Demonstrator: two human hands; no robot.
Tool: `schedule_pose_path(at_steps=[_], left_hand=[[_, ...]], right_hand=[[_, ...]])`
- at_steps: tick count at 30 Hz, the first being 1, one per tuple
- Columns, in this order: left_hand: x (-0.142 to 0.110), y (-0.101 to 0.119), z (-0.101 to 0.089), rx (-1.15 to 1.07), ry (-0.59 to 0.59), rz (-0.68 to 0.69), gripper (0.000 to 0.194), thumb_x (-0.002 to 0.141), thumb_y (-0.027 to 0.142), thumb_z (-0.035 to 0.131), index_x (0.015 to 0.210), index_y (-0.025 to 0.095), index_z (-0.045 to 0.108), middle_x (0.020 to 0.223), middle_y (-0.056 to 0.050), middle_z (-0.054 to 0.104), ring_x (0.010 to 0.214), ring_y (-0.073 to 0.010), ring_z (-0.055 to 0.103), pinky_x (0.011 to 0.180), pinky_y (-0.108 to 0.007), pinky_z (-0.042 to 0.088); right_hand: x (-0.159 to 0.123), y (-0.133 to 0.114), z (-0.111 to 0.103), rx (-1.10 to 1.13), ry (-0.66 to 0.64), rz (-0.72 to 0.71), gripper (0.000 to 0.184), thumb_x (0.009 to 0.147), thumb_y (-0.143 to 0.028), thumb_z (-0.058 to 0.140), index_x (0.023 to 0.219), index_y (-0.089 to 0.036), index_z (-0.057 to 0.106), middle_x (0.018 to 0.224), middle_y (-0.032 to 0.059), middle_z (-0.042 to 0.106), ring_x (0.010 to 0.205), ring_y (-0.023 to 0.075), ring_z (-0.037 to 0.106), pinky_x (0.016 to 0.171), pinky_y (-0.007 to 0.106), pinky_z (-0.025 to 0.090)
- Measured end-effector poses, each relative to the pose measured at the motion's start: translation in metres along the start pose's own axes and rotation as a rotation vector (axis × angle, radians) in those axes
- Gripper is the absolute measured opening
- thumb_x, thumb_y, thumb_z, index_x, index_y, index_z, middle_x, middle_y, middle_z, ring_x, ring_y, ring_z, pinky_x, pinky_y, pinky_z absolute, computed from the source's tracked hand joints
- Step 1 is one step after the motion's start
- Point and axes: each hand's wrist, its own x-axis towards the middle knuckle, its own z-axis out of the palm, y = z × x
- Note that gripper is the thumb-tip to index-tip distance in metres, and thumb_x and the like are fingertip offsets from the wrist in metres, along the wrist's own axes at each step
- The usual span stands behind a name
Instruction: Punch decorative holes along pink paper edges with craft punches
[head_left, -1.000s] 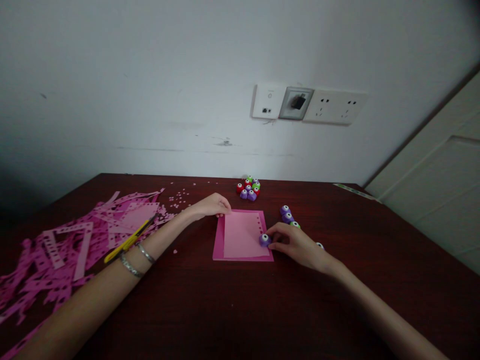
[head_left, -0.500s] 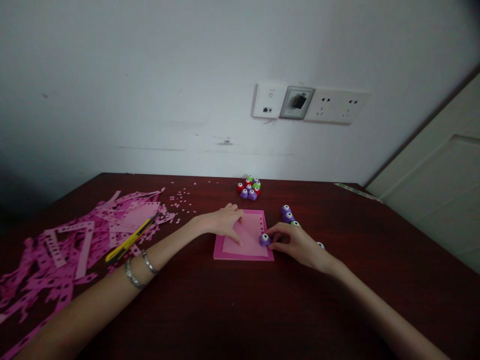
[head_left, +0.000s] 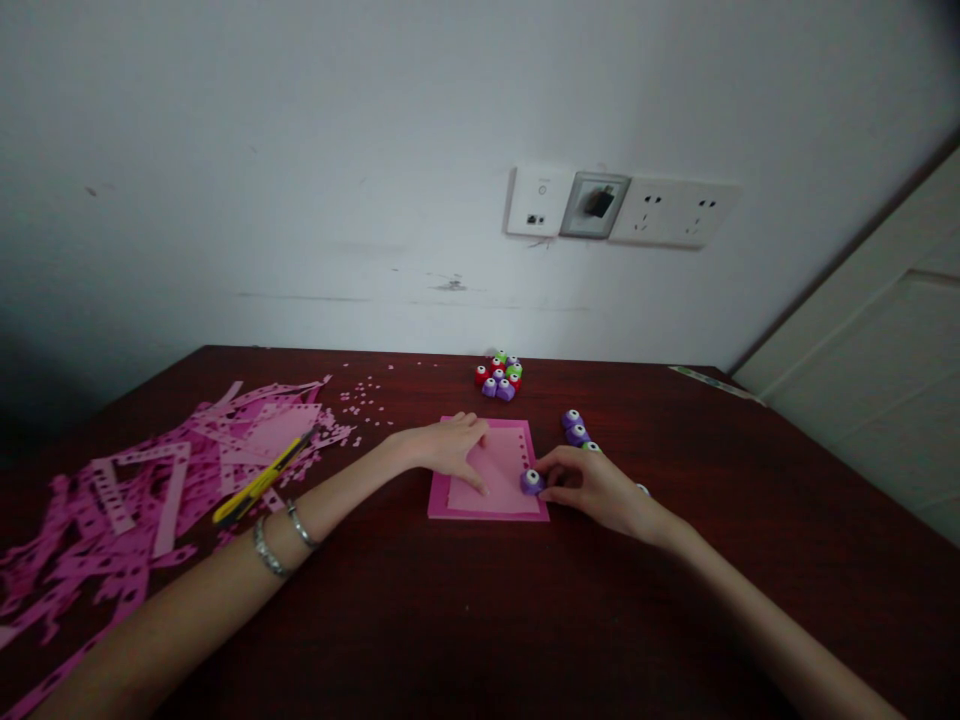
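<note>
Over the dark red table (head_left: pixel 675 600), the left hand (head_left: pixel 446 447) lies flat, fingers apart, on a light pink sheet (head_left: pixel 502 480) atop darker pink card (head_left: pixel 487 512); the right hand (head_left: pixel 592 490) clamps its fingers on a purple craft punch (head_left: pixel 531 482) at the sheet's right edge.

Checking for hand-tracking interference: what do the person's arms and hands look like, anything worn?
Bare, with no sleeves or gloves. The left hand and right hand show no cables or markers. The left forearm wears two thin silver-coloured bangles; the right forearm shows none.
</note>
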Motion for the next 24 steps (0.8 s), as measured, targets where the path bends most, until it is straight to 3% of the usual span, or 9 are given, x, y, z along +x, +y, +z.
schedule_pose_path(at_steps=[8, 14, 20, 24], left_hand=[[-0.002, 0.005, -0.001, 0.021, -0.005, -0.02, 0.068, 0.059, 0.064, 0.056, 0.103, 0.013, 0.046, 0.109, -0.014, 0.047, 0.098, -0.0293, 0.045, 0.075, -0.035, 0.038], [-0.001, 0.002, -0.001, -0.02, 0.02, -0.01, 0.066, 0.059, 0.064, 0.058, 0.1, 0.014, 0.047, 0.104, -0.012, 0.049, 0.094, -0.0255, 0.046, 0.073, -0.032, 0.037], [0.001, 0.007, -0.009, -0.256, 0.249, 0.012, 0.034, 0.079, 0.049, 0.044, 0.078, 0.015, 0.051, 0.074, -0.002, 0.054, 0.067, -0.0123, 0.048, 0.059, -0.024, 0.035], [0.004, 0.02, -0.011, -0.427, 0.094, -0.021, 0.039, 0.083, 0.042, 0.038, 0.059, 0.015, 0.05, 0.056, 0.0, 0.051, 0.052, -0.0084, 0.044, 0.052, -0.023, 0.032]], right_hand=[[0.001, 0.004, -0.001, 0.008, -0.035, -0.01, 0.021, 0.075, -0.024, 0.063, 0.095, -0.018, 0.063, 0.088, 0.004, 0.063, 0.079, 0.0153, 0.059, 0.07, 0.028, 0.049], [-0.002, -0.004, -0.006, 0.04, -0.031, 0.009, 0.025, 0.074, -0.028, 0.064, 0.096, -0.017, 0.062, 0.085, 0.0036, 0.063, 0.076, 0.0142, 0.059, 0.067, 0.026, 0.049], [-0.002, -0.01, -0.015, 0.163, -0.039, 0.232, 0.036, 0.076, -0.049, 0.058, 0.082, -0.013, 0.058, 0.063, 0.0017, 0.06, 0.046, 0.0096, 0.054, 0.038, 0.02, 0.043], [0.004, -0.007, -0.014, 0.213, -0.195, 0.362, 0.049, 0.076, -0.061, 0.049, 0.07, -0.013, 0.055, 0.052, 0.0014, 0.058, 0.036, 0.0069, 0.049, 0.03, 0.016, 0.035]])
